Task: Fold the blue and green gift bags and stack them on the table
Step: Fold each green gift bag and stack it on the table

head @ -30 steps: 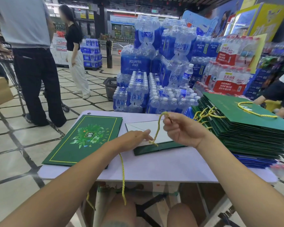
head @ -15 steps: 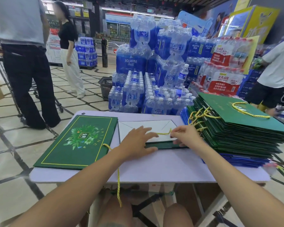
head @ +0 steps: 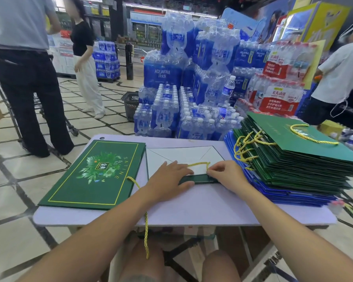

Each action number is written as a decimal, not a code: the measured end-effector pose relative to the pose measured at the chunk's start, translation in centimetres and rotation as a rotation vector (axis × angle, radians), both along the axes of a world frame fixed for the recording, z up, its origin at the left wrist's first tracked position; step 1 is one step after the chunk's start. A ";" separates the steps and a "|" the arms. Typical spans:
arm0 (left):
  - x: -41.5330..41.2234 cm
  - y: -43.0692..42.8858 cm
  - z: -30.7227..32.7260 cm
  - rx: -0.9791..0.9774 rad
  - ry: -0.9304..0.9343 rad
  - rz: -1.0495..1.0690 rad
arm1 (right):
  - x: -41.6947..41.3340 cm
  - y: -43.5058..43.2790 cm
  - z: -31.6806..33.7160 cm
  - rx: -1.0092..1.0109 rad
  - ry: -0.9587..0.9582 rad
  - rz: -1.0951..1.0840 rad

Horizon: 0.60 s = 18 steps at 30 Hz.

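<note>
Head view: the green gift bag (head: 183,155) lies flat mid-bench (head: 192,208), white panel up, long axis left-right, dark green edge toward the person. The left hand (head: 169,180) presses flat on it with straight fingers, and the right hand (head: 226,176) has curled fingers pinching its yellow cord (head: 200,164). To its left is a folded bag (head: 94,176) printed "SATINE", long axis running away from the person; to its right a green stack (head: 293,165) sits on blue bags (head: 293,193), with "AQUAFINA" water packs (head: 162,72) behind.
</note>
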<state>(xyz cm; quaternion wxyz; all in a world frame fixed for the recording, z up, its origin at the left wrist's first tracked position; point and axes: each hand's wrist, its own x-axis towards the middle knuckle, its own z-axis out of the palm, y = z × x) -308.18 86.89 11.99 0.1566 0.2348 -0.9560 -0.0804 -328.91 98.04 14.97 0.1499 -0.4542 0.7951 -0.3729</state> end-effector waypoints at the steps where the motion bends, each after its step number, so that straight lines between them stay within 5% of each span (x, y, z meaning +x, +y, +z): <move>1: 0.0 0.0 0.0 -0.004 -0.006 0.003 | 0.0 0.0 0.0 0.009 0.020 0.000; 7: -0.1 0.0 -0.4 -0.033 -0.014 -0.005 | -0.3 0.6 0.7 0.093 0.287 0.035; 18: 0.0 0.4 -0.2 -0.028 -0.026 0.014 | 0.1 -0.1 1.7 0.253 0.483 0.140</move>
